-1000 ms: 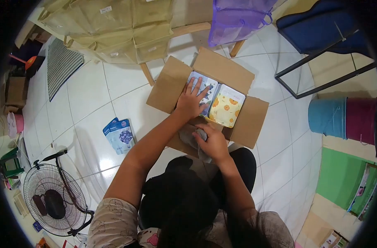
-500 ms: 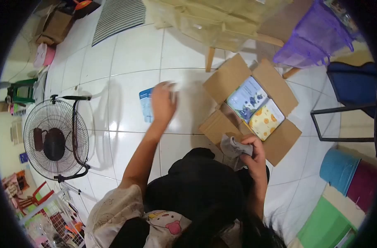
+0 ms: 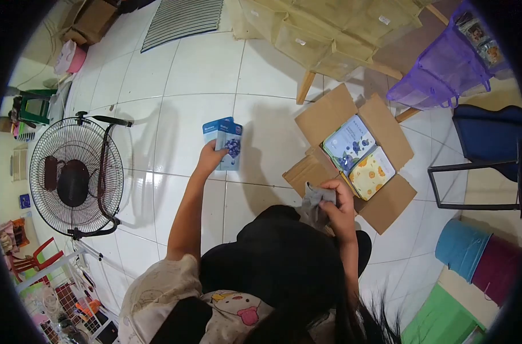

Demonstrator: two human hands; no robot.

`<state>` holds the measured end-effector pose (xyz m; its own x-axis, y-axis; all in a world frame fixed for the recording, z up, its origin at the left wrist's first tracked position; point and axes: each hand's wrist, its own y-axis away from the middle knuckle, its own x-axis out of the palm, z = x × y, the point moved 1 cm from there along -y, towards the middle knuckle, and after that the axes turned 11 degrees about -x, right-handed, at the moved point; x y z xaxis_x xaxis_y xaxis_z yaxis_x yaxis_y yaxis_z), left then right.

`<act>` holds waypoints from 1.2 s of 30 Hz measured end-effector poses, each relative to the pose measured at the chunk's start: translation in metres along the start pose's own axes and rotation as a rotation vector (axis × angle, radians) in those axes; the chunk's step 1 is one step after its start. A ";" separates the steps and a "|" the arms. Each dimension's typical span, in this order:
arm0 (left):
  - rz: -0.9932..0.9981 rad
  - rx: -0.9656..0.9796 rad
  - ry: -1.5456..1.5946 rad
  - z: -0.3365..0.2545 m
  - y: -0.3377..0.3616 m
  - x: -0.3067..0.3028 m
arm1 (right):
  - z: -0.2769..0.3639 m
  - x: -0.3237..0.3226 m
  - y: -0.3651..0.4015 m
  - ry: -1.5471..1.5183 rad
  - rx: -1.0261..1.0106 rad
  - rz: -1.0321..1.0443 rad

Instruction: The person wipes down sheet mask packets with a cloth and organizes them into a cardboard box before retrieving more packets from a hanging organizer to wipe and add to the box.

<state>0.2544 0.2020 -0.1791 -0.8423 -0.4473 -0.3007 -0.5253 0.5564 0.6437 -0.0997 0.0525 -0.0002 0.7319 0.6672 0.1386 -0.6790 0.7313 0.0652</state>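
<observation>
In the head view, gripping two blue packets (image 3: 233,133) in the left hand (image 3: 213,156), with the thumb laid over the front near the lower left and the fingers mostly hidden behind. Overlapping one another, tilted slightly apart at the top, printed with dark blue berries. Apparently held above the white tiled floor (image 3: 198,109), casting a shadow to the right; well apart from the open box.

Pinching a crumpled grey cloth (image 3: 315,204) in the right hand (image 3: 342,211), between the thumb and the bent fingers. Holding it just in front of the black-clad lap (image 3: 289,246), near the closest flap of the cardboard box (image 3: 324,114). Can see all the flaps folded outward, and inside, face up and side by side, a blueberry packet (image 3: 350,139) and a yellow packet (image 3: 372,174) with orange flowers. Cannot tell how many more lie underneath.

Around these, can make out a round black fan (image 3: 75,183) at the left, a striped mat (image 3: 183,26) at the top, and, beyond the box, a beige pocket hanger (image 3: 324,43) and a purple one. At the right, can find a blue chair (image 3: 490,132), then a blue bucket (image 3: 462,246) touching a maroon one.
</observation>
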 end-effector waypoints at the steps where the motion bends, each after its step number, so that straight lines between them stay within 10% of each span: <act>1: 0.046 0.019 0.194 -0.007 0.008 0.006 | -0.001 0.003 -0.003 -0.020 0.005 -0.020; 6: 0.342 -0.038 0.912 -0.074 0.079 0.056 | 0.003 0.042 -0.031 0.189 -0.124 0.016; 12: 0.891 -0.140 1.055 -0.087 0.101 0.096 | -0.015 0.063 -0.060 0.906 -0.542 0.123; 16: 0.975 -0.107 1.215 -0.109 0.111 0.104 | -0.014 0.062 -0.083 0.830 -0.499 -0.235; 19: 1.099 -0.096 1.340 -0.097 0.101 0.105 | -0.030 0.071 -0.062 0.883 -0.584 -0.072; 28: 1.030 -0.154 1.299 -0.122 0.125 0.108 | -0.018 0.061 -0.082 0.798 -0.511 -0.372; 31: 1.133 0.171 1.262 -0.123 0.114 0.097 | -0.025 0.073 -0.072 0.586 -0.481 -0.333; 36: 0.919 -0.115 1.330 -0.105 0.097 0.130 | -0.037 0.087 -0.082 0.694 -0.554 -0.271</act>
<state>0.1063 0.1247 -0.0818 -0.1242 -0.3024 0.9451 0.1329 0.9388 0.3178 0.0222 0.0560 -0.0298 0.8537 0.2685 -0.4462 -0.4859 0.7189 -0.4971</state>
